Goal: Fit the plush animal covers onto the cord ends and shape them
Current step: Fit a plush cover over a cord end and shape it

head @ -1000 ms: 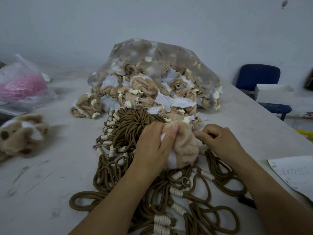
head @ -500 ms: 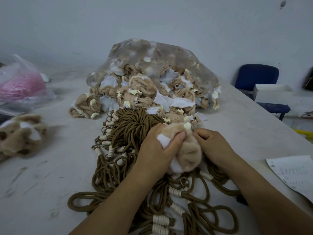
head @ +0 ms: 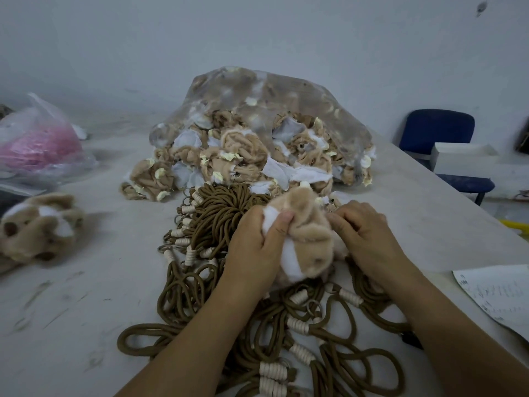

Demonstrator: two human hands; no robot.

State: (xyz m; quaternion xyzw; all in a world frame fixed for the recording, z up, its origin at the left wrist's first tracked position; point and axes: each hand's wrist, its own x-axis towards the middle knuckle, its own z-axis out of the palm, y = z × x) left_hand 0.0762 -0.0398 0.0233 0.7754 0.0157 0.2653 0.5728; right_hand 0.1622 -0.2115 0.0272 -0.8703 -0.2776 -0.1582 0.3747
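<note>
A tan and white plush animal cover (head: 307, 242) sits between my two hands, above a heap of brown cords (head: 217, 219) with white wrapped ends and metal rings. My left hand (head: 257, 245) grips its left side, thumb pressed into the white patch. My right hand (head: 363, 233) holds its right side with curled fingers. The cord end inside the cover is hidden. Behind the cords, a clear plastic bag (head: 272, 93) spills a pile of unfitted tan and white covers (head: 243, 159).
A finished plush animal (head: 37, 224) lies at the left of the grey table (head: 86, 282). A plastic bag with pink material (head: 37, 144) stands at the far left. A sheet of paper (head: 501, 293) lies at the right edge. A blue chair (head: 438, 133) stands beyond the table.
Both hands have closed in around the cover. It has been turned and bunched, with more tan plush and the white patches now showing.
</note>
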